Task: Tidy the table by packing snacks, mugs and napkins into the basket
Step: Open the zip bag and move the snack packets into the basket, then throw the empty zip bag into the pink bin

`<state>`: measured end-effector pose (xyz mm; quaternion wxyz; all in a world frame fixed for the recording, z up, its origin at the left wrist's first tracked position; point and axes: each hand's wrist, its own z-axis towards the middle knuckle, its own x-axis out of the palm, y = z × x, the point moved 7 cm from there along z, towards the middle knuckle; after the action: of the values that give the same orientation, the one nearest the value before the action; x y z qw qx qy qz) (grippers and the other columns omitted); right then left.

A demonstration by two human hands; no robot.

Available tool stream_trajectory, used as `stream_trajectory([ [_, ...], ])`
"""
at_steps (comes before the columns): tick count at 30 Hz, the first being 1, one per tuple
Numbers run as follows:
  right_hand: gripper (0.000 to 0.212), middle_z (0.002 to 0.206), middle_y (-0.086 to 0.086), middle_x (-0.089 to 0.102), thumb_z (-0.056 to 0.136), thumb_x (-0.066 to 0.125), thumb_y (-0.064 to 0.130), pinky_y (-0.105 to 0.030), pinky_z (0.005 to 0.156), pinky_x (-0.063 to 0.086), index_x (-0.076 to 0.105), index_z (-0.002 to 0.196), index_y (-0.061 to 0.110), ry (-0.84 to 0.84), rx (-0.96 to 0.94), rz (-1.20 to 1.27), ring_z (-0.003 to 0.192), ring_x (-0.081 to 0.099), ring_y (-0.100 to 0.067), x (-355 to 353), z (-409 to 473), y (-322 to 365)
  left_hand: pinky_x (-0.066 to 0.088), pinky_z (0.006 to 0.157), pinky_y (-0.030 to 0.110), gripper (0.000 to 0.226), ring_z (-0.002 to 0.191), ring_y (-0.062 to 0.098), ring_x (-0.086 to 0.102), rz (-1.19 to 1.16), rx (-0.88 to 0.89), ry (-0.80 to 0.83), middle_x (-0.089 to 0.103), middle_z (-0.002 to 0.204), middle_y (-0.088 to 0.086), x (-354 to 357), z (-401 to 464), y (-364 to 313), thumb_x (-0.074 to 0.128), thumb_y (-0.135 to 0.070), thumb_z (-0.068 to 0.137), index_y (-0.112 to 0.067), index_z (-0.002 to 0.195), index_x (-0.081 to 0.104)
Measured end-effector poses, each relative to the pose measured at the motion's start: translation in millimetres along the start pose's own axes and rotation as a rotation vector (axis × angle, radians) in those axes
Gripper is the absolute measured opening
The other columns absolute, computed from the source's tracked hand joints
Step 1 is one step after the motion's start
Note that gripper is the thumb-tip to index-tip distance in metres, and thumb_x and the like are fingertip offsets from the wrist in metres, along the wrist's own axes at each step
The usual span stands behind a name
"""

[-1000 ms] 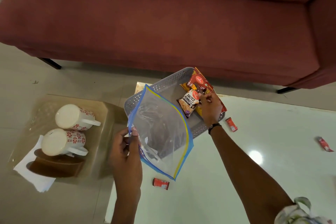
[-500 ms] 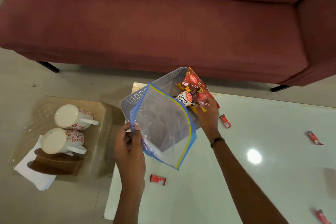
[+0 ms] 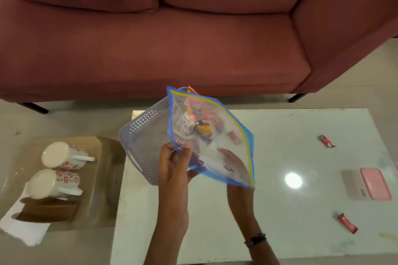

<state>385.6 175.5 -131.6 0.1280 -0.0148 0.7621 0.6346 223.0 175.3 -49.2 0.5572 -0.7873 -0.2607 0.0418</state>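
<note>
a glossy white table (image 3: 280,211) stood before a maroon sofa (image 3: 172,38). at its far left corner, over the grey basket (image 3: 142,135), the left hand (image 3: 174,163) pinched a clear zip bag (image 3: 215,135); the right hand (image 3: 234,163) held it from behind. two mugs (image 3: 62,170) sat on a side table left of it.

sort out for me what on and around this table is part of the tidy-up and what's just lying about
Part of the job:
- basket
- zip bag held by left hand and right hand
- snack packets seen through the bag
- loose red snack bars
- two mugs
- napkins

Lying about:
- pink box
- sofa
- brown holder
</note>
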Motion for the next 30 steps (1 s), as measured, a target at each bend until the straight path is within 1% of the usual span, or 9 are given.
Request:
stream_trajectory([
  [3, 0.02, 0.109, 0.001, 0.072, 0.091, 0.054, 0.034, -0.029, 0.087, 0.053, 0.07, 0.101, 0.027, -0.056, 0.02, 0.077, 0.105, 0.066, -0.021, -56, 8, 2, 0.05, 0.083, 0.029, 0.026, 0.094, 0.007, 0.062, -0.002, 0.046, 0.011, 0.063, 0.097, -0.009, 16, -10, 17, 0.067, -0.045, 0.078, -0.029, 0.096, 0.056],
  [7, 0.026, 0.101, 0.002, 0.073, 0.097, 0.042, 0.005, -0.034, 0.079, 0.057, 0.063, 0.112, 0.004, 0.098, 0.119, 0.226, 0.094, 0.07, -0.025, -138, 11, -14, 0.033, 0.108, 0.029, 0.074, 0.126, 0.0, 0.041, 0.318, 0.07, 0.012, 0.043, 0.134, -0.013, 36, -15, 61, 0.076, -0.037, 0.067, -0.035, 0.129, 0.035],
  [10, 0.029, 0.101, -0.002, 0.072, 0.089, 0.054, -0.005, -0.036, 0.077, 0.059, 0.073, 0.096, 0.015, 0.201, 0.102, 0.206, 0.093, 0.07, -0.024, -207, 11, -25, 0.026, 0.11, 0.021, 0.097, 0.138, 0.0, 0.028, 0.469, -0.041, 0.271, 0.032, 0.148, -0.011, 76, -29, 113, 0.078, -0.033, 0.064, -0.038, 0.141, 0.02],
  [14, 0.032, 0.094, -0.005, 0.073, 0.085, 0.049, -0.001, -0.027, 0.073, 0.056, 0.077, 0.089, 0.013, 0.359, 0.187, 0.178, 0.089, 0.071, -0.02, -289, 15, -55, 0.04, 0.107, 0.046, 0.113, 0.133, 0.01, 0.04, 0.469, -0.178, 0.535, 0.037, 0.149, -0.005, 162, -63, 185, 0.087, -0.058, 0.042, -0.048, 0.135, 0.024],
  [16, 0.039, 0.097, -0.007, 0.071, 0.085, 0.043, -0.015, -0.032, 0.077, 0.057, 0.075, 0.089, 0.008, 0.399, 0.191, 0.138, 0.092, 0.069, -0.021, -333, 16, -75, 0.059, 0.076, 0.035, 0.106, 0.107, 0.024, 0.057, 0.362, -0.255, 0.555, 0.046, 0.139, 0.011, 211, -80, 220, 0.089, -0.049, 0.034, -0.036, 0.125, 0.036],
  [19, 0.049, 0.103, 0.005, 0.071, 0.087, 0.044, -0.012, -0.021, 0.08, 0.054, 0.072, 0.098, 0.027, 0.338, 0.208, 0.097, 0.1, 0.067, -0.013, -410, 20, -104, 0.053, 0.049, 0.028, 0.061, 0.078, 0.022, 0.066, 0.419, -0.272, 0.653, 0.051, 0.137, 0.015, 289, -118, 271, 0.066, -0.024, 0.08, -0.034, 0.132, 0.034],
  [24, 0.048, 0.136, 0.021, 0.048, 0.09, 0.058, 0.027, -0.01, 0.102, 0.036, 0.042, 0.129, 0.049, 0.429, 0.177, -0.184, 0.13, 0.039, 0.004, -522, 20, -134, 0.054, 0.06, 0.021, 0.046, 0.086, 0.011, 0.069, 0.392, -0.385, 0.694, 0.058, 0.13, -0.001, 408, -176, 345, 0.049, -0.01, 0.095, -0.03, 0.135, 0.038],
  [27, 0.067, 0.15, 0.019, 0.03, 0.086, 0.067, 0.02, -0.012, 0.109, 0.028, 0.033, 0.141, 0.035, 0.415, 0.122, -0.353, 0.138, 0.027, 0.005, -574, 25, -158, 0.053, 0.069, 0.015, 0.046, 0.093, -0.006, 0.064, 0.384, -0.423, 0.805, 0.057, 0.123, -0.012, 476, -207, 370, 0.048, -0.008, 0.095, -0.035, 0.132, 0.039],
  [30, 0.051, 0.132, 0.016, 0.051, 0.079, 0.062, 0.004, -0.004, 0.089, 0.039, 0.055, 0.122, 0.031, 0.14, 0.06, -0.385, 0.116, 0.048, 0.014, -621, 40, -173, 0.05, 0.08, 0.014, 0.049, 0.099, -0.009, 0.06, 0.416, -0.455, 0.9, 0.054, 0.126, -0.012, 525, -229, 398, 0.045, -0.004, 0.096, -0.03, 0.136, 0.034],
])
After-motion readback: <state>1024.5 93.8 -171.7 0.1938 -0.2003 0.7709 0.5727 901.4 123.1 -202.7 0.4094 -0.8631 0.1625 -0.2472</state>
